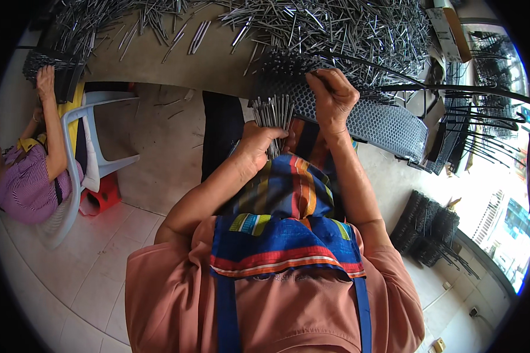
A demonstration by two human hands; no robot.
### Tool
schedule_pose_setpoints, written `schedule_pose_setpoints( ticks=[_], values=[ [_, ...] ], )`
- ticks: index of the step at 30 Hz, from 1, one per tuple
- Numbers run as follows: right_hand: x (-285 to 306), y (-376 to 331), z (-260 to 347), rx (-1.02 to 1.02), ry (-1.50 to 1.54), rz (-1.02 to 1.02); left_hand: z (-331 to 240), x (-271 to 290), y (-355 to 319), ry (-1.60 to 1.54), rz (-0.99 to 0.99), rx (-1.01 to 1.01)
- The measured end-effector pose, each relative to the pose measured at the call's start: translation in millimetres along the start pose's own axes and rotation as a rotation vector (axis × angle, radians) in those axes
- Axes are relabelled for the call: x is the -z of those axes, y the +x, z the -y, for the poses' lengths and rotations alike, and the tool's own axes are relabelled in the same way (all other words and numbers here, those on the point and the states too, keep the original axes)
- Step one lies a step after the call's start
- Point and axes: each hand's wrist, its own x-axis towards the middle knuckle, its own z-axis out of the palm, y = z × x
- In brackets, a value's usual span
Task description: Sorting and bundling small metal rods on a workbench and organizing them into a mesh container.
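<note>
My left hand [258, 144] grips a bundle of thin metal pins [273, 115], their tips pointing up toward the table edge. My right hand [331, 97] rests on a black perforated strip [383, 120] studded with pins, its fingertips pinched at the strip's upper edge as if holding one pin. The strip curves from the table edge down to the right across my lap. A striped multicoloured apron [288, 223] covers my front.
A big heap of loose metal pins [335, 26] covers the brown table [176, 65]. At left another person [32, 170] on a white plastic chair [88, 147] handles a similar black strip [56, 67]. Finished black strips [430, 226] are stacked on the floor at right.
</note>
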Motion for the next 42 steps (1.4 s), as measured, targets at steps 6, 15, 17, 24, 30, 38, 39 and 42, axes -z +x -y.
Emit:
schedule_pose_setpoints(
  ticks=[6,15,17,24,30,38,39,42],
  values=[
    [-3,-4,-5,0.009,-0.022,0.023,-1,-4,-2,-0.019,-0.006,-0.025],
    [-7,1,1,0.055,-0.205,0.079,1,-4,3,-0.036,-0.003,0.009],
    [-4,-1,1,0.098,-0.280,0.136,2,-3,1,-0.042,0.003,0.019],
    [20,-23,6,-0.681,0.077,0.572,-5,-11,-7,-0.040,0.180,-0.048],
    [30,-29,14,-0.693,0.278,0.127,2,-11,-6,-0.043,0.009,-0.002],
    [21,-9,-9,-0.099,0.122,-0.138,5,-18,-7,0.044,-0.029,-0.089],
    [20,-8,-11,-0.099,0.123,-0.137,5,-18,-5,0.027,-0.044,-0.042],
    [16,-6,-11,-0.054,0.151,-0.137,8,-15,-1,-0.005,-0.048,0.027]
  ],
)
